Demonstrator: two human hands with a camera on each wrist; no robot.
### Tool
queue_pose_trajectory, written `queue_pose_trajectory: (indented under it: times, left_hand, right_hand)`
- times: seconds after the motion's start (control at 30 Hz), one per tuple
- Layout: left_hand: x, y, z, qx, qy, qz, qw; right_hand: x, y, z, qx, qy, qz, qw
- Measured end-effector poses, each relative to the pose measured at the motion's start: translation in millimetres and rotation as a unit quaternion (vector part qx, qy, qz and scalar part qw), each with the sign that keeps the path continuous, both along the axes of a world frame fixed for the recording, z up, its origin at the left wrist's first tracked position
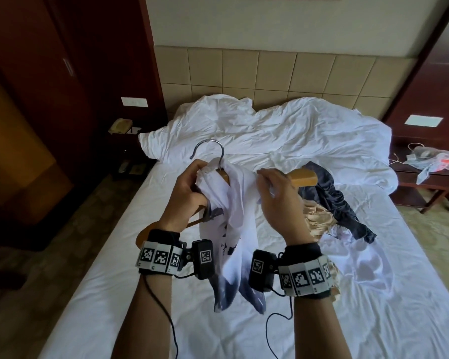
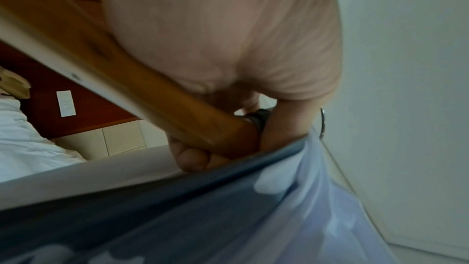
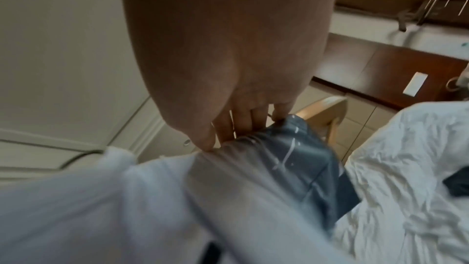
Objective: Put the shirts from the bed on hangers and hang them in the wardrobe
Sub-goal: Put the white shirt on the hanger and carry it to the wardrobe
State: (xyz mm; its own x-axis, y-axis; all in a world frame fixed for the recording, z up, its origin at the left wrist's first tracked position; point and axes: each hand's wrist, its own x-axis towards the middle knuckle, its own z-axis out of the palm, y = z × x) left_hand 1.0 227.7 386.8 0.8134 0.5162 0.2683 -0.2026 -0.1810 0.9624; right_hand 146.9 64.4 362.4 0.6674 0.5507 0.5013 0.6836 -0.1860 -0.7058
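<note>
Shirt (image 1: 237, 203), white with dark print, hangs over a wooden hanger (image 1: 302, 177); the left hand (image 1: 189, 187) grips hanger and collar, the right hand (image 1: 278, 193) pinches fabric, both raised above the bed (image 1: 114, 281).

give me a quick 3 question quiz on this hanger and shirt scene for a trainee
1. True or false: the wooden hanger lies flat on the bed, untouched.
2. Multiple choice: the right hand has its grip on A) the metal hook B) the white shirt C) the dark garment.
3. Fill in: the left hand holds the hanger just below its metal ____.

Key
1. False: both hands hold it up above the bed, with the shirt partly over it.
2. B
3. hook
</note>
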Motion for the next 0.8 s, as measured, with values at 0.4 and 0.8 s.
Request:
queue_pose_trajectory:
  times: [0.4, 0.8]
  left_hand:
    - [-7, 7, -3, -0.102, 0.034, -0.025, 0.994]
    - [-1, -16, 14, -0.041, 0.068, -0.143, 0.986]
  right_hand:
    - [-24, -2, 31, 0.098, 0.109, 0.087, 0.985]
    - [-32, 1, 25, -0.009, 0.045, 0.015, 0.999]
